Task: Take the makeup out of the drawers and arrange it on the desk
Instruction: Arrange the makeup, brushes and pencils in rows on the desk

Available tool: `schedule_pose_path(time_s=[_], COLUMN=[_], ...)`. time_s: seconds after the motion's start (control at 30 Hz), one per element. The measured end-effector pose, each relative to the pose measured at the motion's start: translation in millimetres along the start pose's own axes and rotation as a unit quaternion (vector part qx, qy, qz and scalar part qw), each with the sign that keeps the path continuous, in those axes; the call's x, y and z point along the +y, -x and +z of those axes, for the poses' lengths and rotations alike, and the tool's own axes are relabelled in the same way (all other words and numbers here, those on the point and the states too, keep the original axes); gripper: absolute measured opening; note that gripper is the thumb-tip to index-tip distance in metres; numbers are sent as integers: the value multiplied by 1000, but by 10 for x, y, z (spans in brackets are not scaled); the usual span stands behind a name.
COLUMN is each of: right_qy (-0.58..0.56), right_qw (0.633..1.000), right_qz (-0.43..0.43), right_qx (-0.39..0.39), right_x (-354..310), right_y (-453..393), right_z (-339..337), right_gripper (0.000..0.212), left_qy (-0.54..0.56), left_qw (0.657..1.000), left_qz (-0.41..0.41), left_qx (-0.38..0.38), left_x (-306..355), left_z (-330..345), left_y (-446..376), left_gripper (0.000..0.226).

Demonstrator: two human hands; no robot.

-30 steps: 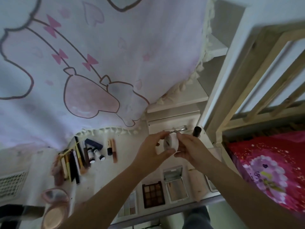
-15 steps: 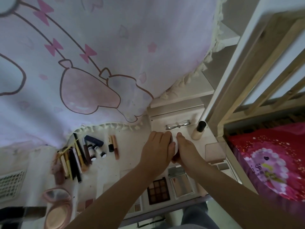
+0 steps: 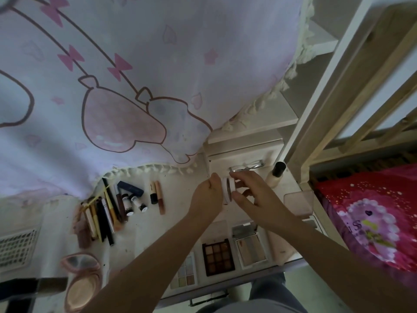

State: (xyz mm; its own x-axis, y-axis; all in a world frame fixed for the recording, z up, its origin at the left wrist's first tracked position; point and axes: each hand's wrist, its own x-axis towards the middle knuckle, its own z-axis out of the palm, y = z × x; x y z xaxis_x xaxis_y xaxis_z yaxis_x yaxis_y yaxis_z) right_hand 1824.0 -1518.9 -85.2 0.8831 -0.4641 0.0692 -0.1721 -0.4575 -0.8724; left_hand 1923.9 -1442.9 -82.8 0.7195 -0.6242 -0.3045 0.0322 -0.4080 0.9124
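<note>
The person is holding a small round white compact (image 3: 228, 190) up over the desk (image 3: 144, 224). The left hand (image 3: 207, 195) is pinching one half and the right hand (image 3: 252, 195) the other. It looks light, hard and smooth, so holding its rim seems safest.

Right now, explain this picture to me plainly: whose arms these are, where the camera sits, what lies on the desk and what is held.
No machine here: a person wears a camera on the head, looking down at their own arms. The left hand and right hand together hold a small round white compact, opened on edge above the desk. On the desk lie a row of pencils and tubes, a dark eyeshadow palette, a pale palette, a mirrored case and a pink powder compact. A black-capped bottle stands at the back.
</note>
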Motion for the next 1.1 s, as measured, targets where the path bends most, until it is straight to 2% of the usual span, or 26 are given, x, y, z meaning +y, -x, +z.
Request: schedule_pose_path(time_s=[0.07, 0.17, 0.27, 0.37, 0.43, 0.5, 0.63, 0.77, 0.87, 1.0, 1.1], right_qy=[-16, -62, -112, -68, -15, 63, 185, 253, 276, 308, 331], right_qw=[1000, 998, 993, 995, 994, 991, 976, 944, 926, 903, 892], right_qz=[-16, -5, 16, 42, 78, 101, 101, 164, 198, 235, 240], right_qx=[3, 14, 40, 63, 70, 54, -48, -132, -165, -188, -192], right_x=[53, 97, 236, 459, 621, 760, 1024, 1133, 1206, 1272, 1288], right_y=[18, 37, 42, 14, -27, -69, -190, -272, -319, -352, -355], right_z=[-58, -146, -242, -321, -335, -334, -284, -232, -181, -125, -110], right_gripper=[53, 33, 40, 47, 36, 34, 22, 28, 47, 39, 35], left_qy=[29, 81, 155, 231, 264, 255, 208, 151, 144, 115, 97], left_qw=[999, 989, 964, 929, 907, 898, 909, 912, 902, 902, 906], left_qz=[-42, -117, -197, -266, -311, -342, -353, -373, -404, -413, -406], left_qx=[-14, -36, -86, -111, -109, -106, -81, -71, -56, -48, -72], left_x=[21, 26, -36, -127, -184, -231, -273, -314, -297, -290, -290], left_z=[20, 41, 37, 40, 80, 164, 415, 631, 733, 823, 856], left_y=[-16, -50, -125, -223, -314, -426, -685, -840, -926, -1019, -1032], left_gripper=[47, 47, 47, 41, 38, 35, 33, 29, 34, 36, 23])
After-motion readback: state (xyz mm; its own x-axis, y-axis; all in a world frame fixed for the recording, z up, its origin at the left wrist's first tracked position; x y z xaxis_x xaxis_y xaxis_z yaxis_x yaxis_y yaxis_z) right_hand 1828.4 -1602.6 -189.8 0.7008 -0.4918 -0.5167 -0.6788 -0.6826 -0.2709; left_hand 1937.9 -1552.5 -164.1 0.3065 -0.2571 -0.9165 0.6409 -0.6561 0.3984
